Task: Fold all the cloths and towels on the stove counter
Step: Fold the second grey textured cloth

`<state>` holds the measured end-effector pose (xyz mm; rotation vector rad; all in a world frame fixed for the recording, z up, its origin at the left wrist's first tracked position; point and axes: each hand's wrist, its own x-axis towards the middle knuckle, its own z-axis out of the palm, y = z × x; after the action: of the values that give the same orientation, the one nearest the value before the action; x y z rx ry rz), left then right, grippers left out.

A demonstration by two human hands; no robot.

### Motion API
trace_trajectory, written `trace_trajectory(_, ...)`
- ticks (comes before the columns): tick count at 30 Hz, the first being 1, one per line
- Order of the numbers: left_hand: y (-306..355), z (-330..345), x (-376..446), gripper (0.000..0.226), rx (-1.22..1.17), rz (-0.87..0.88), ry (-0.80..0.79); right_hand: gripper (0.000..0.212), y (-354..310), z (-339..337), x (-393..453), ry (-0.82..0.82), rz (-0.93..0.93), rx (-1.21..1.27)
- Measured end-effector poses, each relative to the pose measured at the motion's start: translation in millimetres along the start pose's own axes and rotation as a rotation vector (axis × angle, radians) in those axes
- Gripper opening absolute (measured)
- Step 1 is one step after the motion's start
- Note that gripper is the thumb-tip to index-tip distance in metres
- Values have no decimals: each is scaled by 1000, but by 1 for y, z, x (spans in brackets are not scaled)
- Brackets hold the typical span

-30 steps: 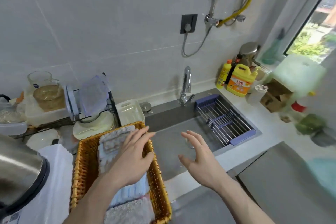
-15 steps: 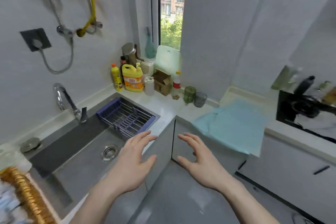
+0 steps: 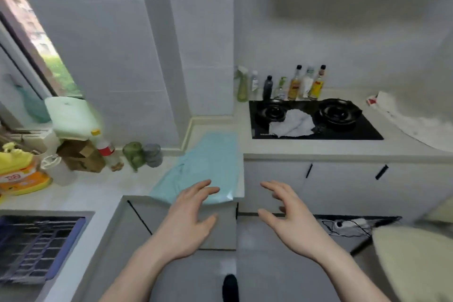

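Observation:
A light blue cloth (image 3: 208, 162) lies spread flat on the corner counter, its near edge hanging over the front. A crumpled white towel (image 3: 293, 122) sits on the black stove (image 3: 362, 127) between the two burners. My left hand (image 3: 188, 218) hovers with spread fingers just before the blue cloth's near edge, holding nothing. My right hand (image 3: 291, 218) floats empty in front of the cabinet doors, fingers relaxed and slightly bent.
Several bottles (image 3: 294, 83) stand behind the stove. A yellow detergent jug (image 3: 19, 174), a cardboard box (image 3: 81, 157) and two small jars (image 3: 142, 154) crowd the left counter. A sink rack (image 3: 31, 247) is at lower left. A red-and-white item (image 3: 378, 102) lies right of the stove.
The view has swung right from the basket and sink to the stove counter. Both hands stay raised and empty, and the left hand now reaches near the blue cloth.

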<state>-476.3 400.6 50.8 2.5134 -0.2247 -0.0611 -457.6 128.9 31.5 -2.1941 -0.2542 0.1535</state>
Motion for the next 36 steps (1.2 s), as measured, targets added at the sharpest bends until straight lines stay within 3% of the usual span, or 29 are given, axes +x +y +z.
trace_trajectory(7, 43, 51, 128, 54, -10, 160, -133, 53, 60, -67, 34, 182, 148, 9)
trace_trajectory(13, 53, 72, 225, 59, -18, 185, -228, 53, 88, -114, 95, 214, 210, -13)
trace_trajectory(20, 39, 94, 342, 57, 2, 145, -296, 52, 113, -154, 183, 241, 227, 19)
trace_trajectory(29, 46, 153, 446, 51, -67, 78, -466, 48, 164, -198, 221, 317, 311, 74)
trace_trajectory(36, 59, 209, 525, 49, -156, -117, -509, 47, 208, -240, 269, 250, 307, 107)
